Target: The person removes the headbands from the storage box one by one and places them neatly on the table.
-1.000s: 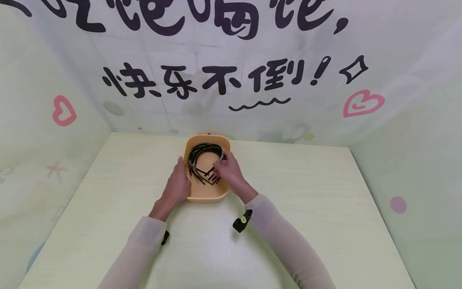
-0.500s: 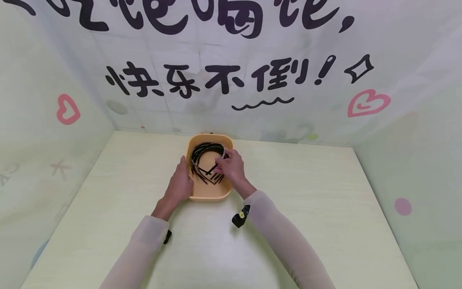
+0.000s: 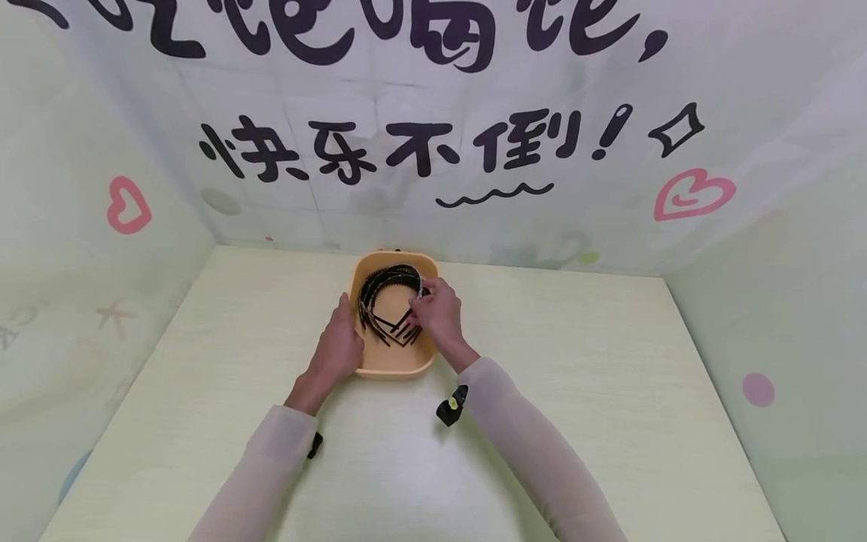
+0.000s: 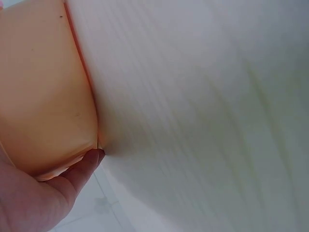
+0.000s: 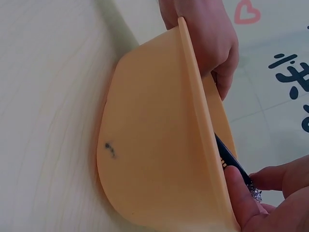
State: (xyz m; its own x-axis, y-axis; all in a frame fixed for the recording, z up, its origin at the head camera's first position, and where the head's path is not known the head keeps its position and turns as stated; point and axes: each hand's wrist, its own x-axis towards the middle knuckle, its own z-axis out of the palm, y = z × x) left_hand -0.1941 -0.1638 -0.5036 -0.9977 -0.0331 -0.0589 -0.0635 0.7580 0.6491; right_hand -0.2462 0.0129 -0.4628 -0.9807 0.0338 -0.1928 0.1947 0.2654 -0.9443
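Observation:
An orange-yellow plastic bin [image 3: 389,373] stands at the back of the table, holding several black headbands [image 3: 370,290] nested together with their ends crossing. My left hand [image 3: 336,339] grips the bin's left side; in the right wrist view its thumb reaches over the rim into the bin. Its fingers curl along the outer wall [image 4: 43,87] in the left wrist view. At the bin's right side my right hand [image 3: 439,312] pinches a black headband [image 5: 232,155] with a glittery silver trim between thumb and fingers. The lower part of that headband is hidden inside the bin.
A pale wood-grain table [image 3: 582,391] spreads on both sides and in front of the bin. Close behind it rises a printed cloth wall [image 3: 379,214] with black writing, and more cloth walls stand to the left and right.
My right hand, with the headband pinched, has shifted slightly right, and the headband ends have moved a little with it. The left hand keeps its grip on the bin.

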